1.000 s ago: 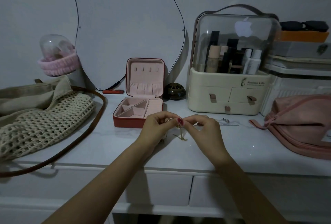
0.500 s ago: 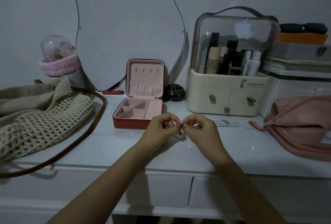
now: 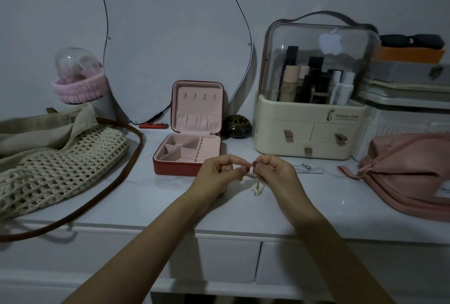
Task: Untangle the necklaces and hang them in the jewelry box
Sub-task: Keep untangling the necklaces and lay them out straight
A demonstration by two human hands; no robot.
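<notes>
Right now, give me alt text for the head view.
Left hand and right hand pinch a thin gold necklace above a white dresser top. Behind them a red jewelry box stands open, its lid hooks bare.

A thin gold necklace [image 3: 256,185] is dangling between pinching fingertips, just in front of the red jewelry box [image 3: 187,155] standing open, its pink lid upright

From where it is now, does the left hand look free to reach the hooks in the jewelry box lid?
Probably yes. The jewelry box stands open just beyond the left hand, the hooks in the lid bare, nothing between. But both hands, right hand too, pinch the necklace.
</notes>
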